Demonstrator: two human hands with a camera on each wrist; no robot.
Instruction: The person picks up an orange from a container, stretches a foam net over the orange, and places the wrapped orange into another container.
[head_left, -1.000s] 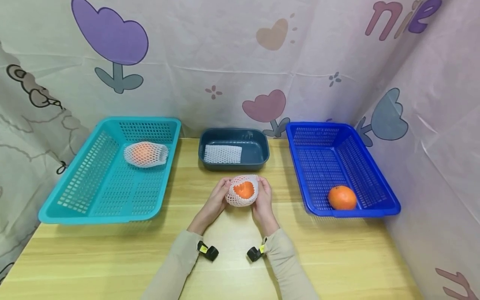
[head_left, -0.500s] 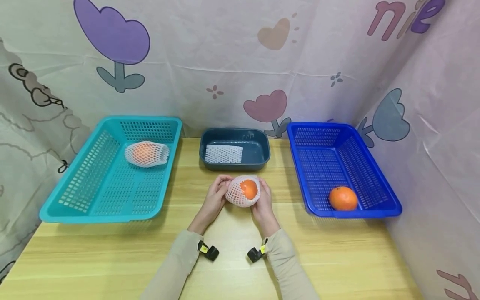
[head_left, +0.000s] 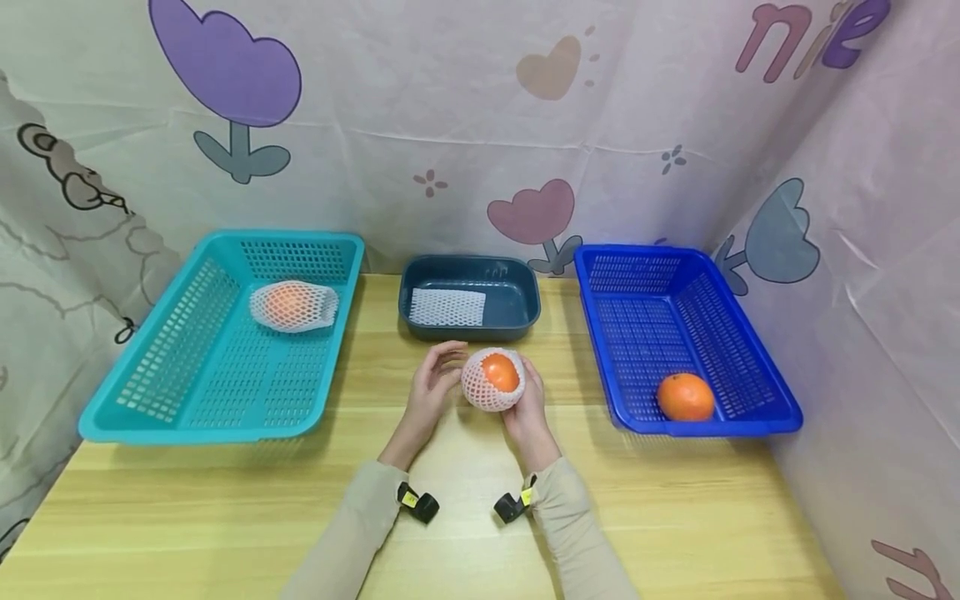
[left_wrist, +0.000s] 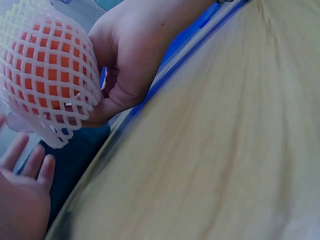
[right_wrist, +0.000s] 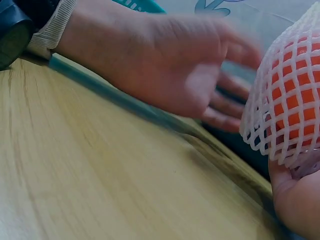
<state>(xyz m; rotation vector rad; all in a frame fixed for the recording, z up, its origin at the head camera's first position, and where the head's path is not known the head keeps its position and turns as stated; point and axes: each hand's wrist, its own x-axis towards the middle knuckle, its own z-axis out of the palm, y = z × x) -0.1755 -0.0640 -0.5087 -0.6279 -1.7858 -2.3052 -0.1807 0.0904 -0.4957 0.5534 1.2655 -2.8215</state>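
An orange [head_left: 500, 372] sits in a white foam fruit net [head_left: 478, 390], its upper side bare through the net's mouth. My right hand [head_left: 529, 410] grips it from the right, above the wooden table. In the left wrist view, that hand's thumb and fingers [left_wrist: 97, 112] hold the netted fruit at its side. To the left, my left hand [head_left: 429, 400] is apart from the net, fingers spread and loosely bent. The right wrist view shows the same left hand [right_wrist: 170, 65], slightly blurred, beside the net's lower end [right_wrist: 257, 137].
On the left stands a turquoise basket [head_left: 315, 400] with a netted orange [head_left: 288, 307] inside. A dark teal tray [head_left: 513, 304] holds a flat foam net [head_left: 447, 307] behind my hands. The blue basket [head_left: 637, 350] on the right contains a bare orange [head_left: 686, 397]. A printed curtain [head_left: 420, 100] hangs behind.
My left hand has let go of the net and drawn off to the left. The orange in its net has turned and shifted slightly right in my right hand.
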